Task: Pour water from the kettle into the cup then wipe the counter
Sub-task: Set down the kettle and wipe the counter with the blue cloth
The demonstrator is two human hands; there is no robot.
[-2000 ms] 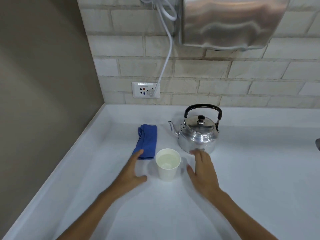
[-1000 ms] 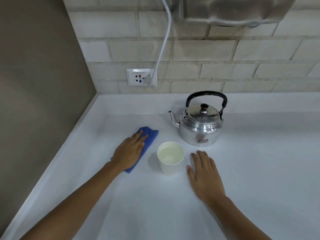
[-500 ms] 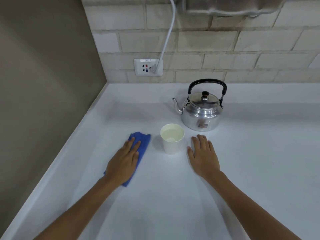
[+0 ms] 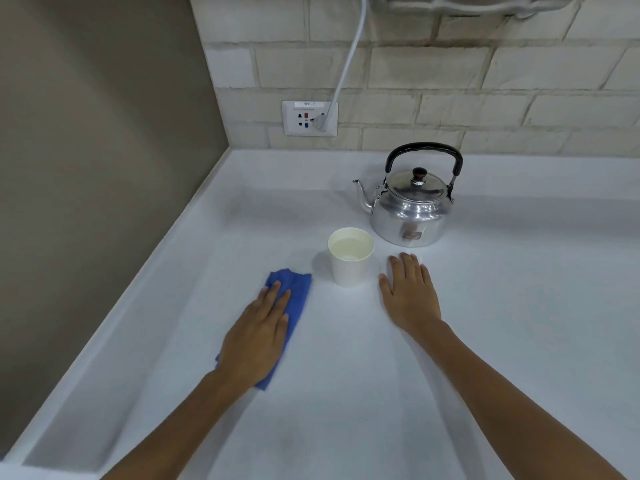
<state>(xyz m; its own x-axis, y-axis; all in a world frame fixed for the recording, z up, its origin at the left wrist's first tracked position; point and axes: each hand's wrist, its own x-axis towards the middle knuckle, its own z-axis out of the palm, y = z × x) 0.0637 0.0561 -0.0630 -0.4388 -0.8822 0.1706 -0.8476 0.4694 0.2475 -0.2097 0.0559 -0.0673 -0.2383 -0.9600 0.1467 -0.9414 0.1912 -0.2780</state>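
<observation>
Head view, and I'm looking down over a white counter (image 4: pixel 346 393) set in a corner, brick wall behind it and a plain wall on the left side. My left hand (image 4: pixel 258 336) lies flat, fingers stretched out and together, pressing down on the blue cloth (image 4: pixel 298 289). It grips nothing; the palm simply covers the near part of the cloth, while the far end sticks out past the fingertips. The cloth sits on the counter, left of the paper cup (image 4: pixel 350 259) and a little nearer to me, close to it but apart.

My right hand (image 4: pixel 410 296) is spread flat as well, palm on the bare counter, holding nothing. It rests just right of the cup, thumb close to the cup's base but not touching it as far as I can see.

The cup stands upright between my two hands, with clear water in it, the level a bit below the rim. Behind it and slightly right stands the steel kettle (image 4: pixel 408 209), upright, lid on, black handle raised, spout pointing left. Kettle and cup are near each other but apart.

On the brick wall there's a white socket (image 4: pixel 310 117) with a white cable (image 4: pixel 349 53) plugged in, running up out of view.
</observation>
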